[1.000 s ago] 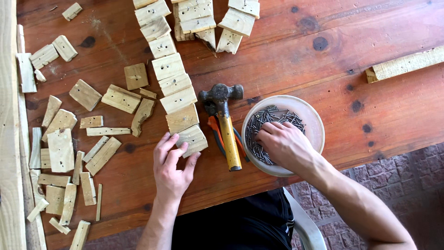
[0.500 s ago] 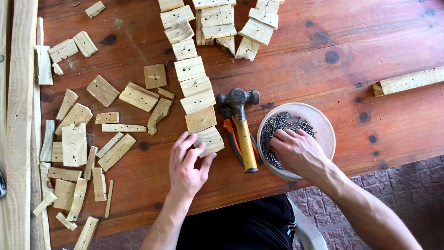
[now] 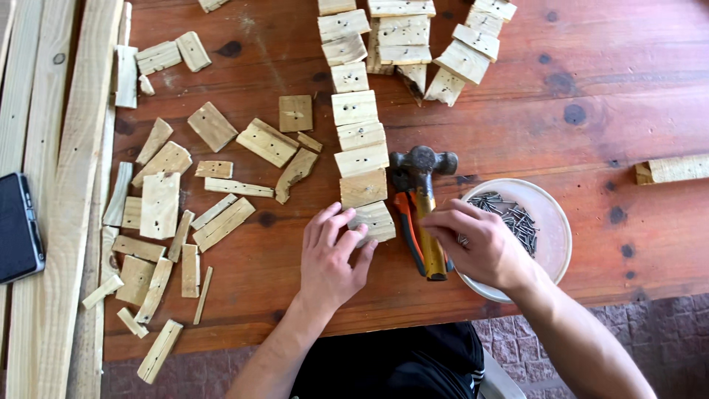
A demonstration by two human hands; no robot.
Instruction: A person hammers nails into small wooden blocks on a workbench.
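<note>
**Inspector:** Your left hand point(image 3: 334, 255) lies flat, fingers spread, on the nearest wooden block point(image 3: 374, 220), the last one in the row of blocks point(image 3: 356, 111) that runs from the far edge of the bench point(image 3: 576, 66) toward you. That block sits near the front edge, just left of the hammer point(image 3: 422, 207). It lies slightly askew to the one above it.

**Operator:** And my right hand?

**Inspector:** Your right hand point(image 3: 480, 244) is at the left rim of the pale round dish point(image 3: 550, 214), fingertips pressed together as though pinching something small. I cannot tell whether a nail is between them. The dish holds a heap of dark nails point(image 3: 509, 218) and stands by the front edge, right of the hammer.

**Operator:** How far along am I?

**Inspector:** By my judgement, you are early in the work. The row is laid out, block touching block, but I see no nail driven at the near end, and the hammer lies untouched on the bench with an orange-handled tool point(image 3: 408, 222) beside it. A second cluster of blocks point(image 3: 450, 52) waits at the far edge, and loose offcuts point(image 3: 170, 199) cover the left half.

**Operator:** Any packages, labels or signs?

**Inspector:** None that I can see. The only item that isn't wood or a tool is a dark phone point(image 3: 18, 225), lying on the long planks point(image 3: 66, 185) at the left edge.
</note>
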